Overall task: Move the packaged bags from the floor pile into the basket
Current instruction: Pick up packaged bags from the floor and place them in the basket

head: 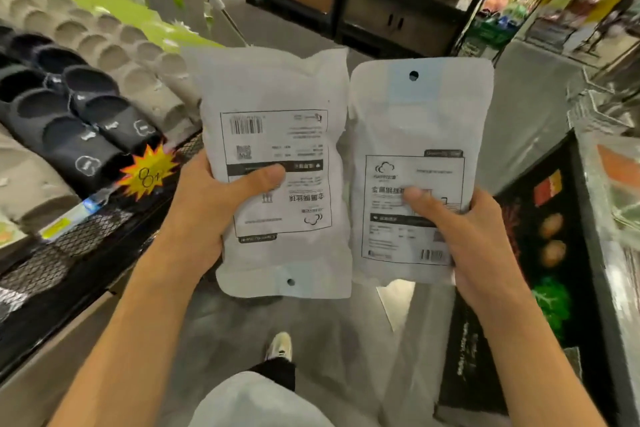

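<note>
You are gripping one white bag per hand: left hand (204, 204) clamping upside-down bag (277, 163), right hand (478, 239) clamping upright bag (415, 163) beside it. Basket not showing; keep thumbs pressing, carry both level.

**Matt plastic bags, foam slippers, polished floor**

Two bags, left bag (277, 163) and right bag (415, 163), are soft frosted white plastic, matt and slightly crinkled, with black printed labels. Slippers (86, 94) on the shelf look like smooth matt foam, black and beige. The shelf edge (69, 236) is black metal mesh. The floor (329, 322) is smooth, grey, faintly glossy.
</note>
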A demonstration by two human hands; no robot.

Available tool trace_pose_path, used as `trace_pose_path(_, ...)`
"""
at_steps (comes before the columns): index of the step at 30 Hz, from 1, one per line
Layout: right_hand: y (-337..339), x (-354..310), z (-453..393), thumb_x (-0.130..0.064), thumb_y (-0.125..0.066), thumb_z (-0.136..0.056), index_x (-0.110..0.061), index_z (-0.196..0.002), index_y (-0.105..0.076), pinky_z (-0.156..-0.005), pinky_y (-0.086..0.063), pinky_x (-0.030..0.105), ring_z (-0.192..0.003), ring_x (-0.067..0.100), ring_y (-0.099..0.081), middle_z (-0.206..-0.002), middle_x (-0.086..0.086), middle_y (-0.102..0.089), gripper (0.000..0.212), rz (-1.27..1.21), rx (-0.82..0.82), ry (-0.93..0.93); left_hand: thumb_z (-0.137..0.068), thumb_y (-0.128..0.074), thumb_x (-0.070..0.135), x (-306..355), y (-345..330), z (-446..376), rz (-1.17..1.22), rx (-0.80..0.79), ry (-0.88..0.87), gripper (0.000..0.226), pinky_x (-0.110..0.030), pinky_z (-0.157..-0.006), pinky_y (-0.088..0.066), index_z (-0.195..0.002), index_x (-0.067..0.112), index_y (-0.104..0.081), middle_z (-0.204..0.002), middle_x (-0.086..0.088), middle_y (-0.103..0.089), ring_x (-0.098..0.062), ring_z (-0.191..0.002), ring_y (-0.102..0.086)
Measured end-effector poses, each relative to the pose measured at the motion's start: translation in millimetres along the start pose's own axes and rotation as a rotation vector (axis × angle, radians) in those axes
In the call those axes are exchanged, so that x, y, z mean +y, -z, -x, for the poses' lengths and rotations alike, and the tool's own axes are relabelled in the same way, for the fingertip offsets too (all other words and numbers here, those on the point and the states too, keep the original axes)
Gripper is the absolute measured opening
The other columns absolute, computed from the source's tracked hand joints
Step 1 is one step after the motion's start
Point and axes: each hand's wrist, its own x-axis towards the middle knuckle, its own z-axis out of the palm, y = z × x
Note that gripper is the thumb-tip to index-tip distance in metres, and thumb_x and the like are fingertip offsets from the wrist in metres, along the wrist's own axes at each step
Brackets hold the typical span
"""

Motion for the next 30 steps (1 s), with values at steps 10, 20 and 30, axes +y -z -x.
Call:
trace_pose_path(10, -64.1, 0.5, -220.4, -0.033, -0.082, -0.067, -0.018, -0.115, -0.071, -0.071, -0.066, 0.037, -0.089, 0.019, -0.08, -0.101, -0.002, -0.082, 0.051, 0.086, -0.276, -0.058, -0.066, -0.079, 0.012, -29.0, 9.1, -148.4, 0.051, 0.231, 0.024, 0.042, -0.035, -0.075, -0.066, -0.106, 0.022, -0.072, -0.102, 0.003, -0.082, -0.02, -0.094, -0.079)
trace_pose_path(20, -173.8, 59.6, -432.7, -0.018, -0.082, -0.081, -0.017, -0.119, -0.07, -0.079, -0.067, 0.039, -0.091, 0.017, -0.08, -0.102, -0.004, -0.082, 0.04, 0.195, -0.77, -0.118, -0.063, -0.086, 0.014, -109.8, 28.2, -243.8, 0.103, 0.756, 0.125, 0.041, -0.04, -0.074, -0.065, -0.102, 0.025, -0.079, -0.105, -0.002, -0.082, -0.026, -0.096, -0.079)
trace_pose_path(30, -255.5, 210.7, -491.6, -0.034, -0.083, -0.065, -0.02, -0.114, -0.07, -0.076, -0.064, 0.039, -0.09, 0.017, -0.08, -0.1, -0.004, -0.082, 0.053, 0.307, -1.018, -0.281, -0.044, -0.103, 0.028, -265.3, 59.4, -261.0, 0.204, 0.962, 0.288, 0.059, -0.036, -0.074, -0.065, -0.099, 0.028, -0.08, -0.108, -0.003, -0.081, -0.023, -0.097, -0.079)
